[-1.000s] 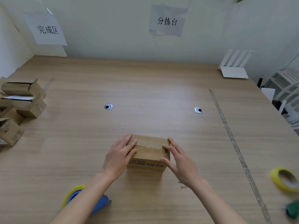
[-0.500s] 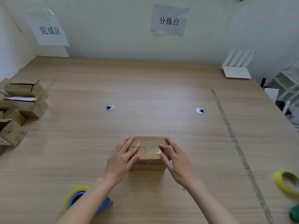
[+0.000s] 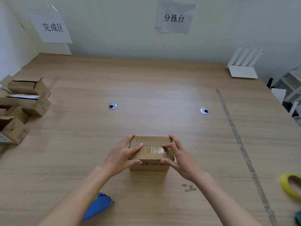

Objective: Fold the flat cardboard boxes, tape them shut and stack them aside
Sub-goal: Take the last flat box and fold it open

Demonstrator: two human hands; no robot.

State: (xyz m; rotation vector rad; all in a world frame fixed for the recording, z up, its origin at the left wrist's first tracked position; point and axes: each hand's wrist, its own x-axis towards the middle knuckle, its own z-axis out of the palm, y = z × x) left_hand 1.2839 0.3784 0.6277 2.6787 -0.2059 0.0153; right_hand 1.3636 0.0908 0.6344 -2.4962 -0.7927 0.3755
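At desk (image 3: 154, 88) centre, near edge: one folded box (image 3: 150, 154) stands upright, a clear tape strip (image 3: 153, 150) running left to right across its top seam. Left hand (image 3: 120, 156) clasps the box's left end, fingers (image 3: 136, 146) curled over the top edge and thumb low on the near face. Right hand (image 3: 180, 158) mirrors it on the right end, fingers bent over the tape end and thumb on the near face. Both hands grip the box; neither is free.

Judged step: pressing the tape ends down, or taking hold to lift. Box looks closed and taped on top; underside not visible, so its seal cannot be confirmed.

Other boxes (image 3: 21, 105) sit at the left desk edge below a wall sign (image 3: 52, 26); several there show open flaps. Blue dispenser (image 3: 97, 206) lies near the left forearm; yellow tape roll (image 3: 291, 186) at far right.

Risks from here:
- Tape ends may lift if the sides are not rubbed down; the glossy wrinkle near the right fingers suggests trapped air
- Squeezing the ends could bow the thin walls and pop the seam
- Carrying left, the forearm could sweep the dispenser
- Stack on open-flapped boxes may tip
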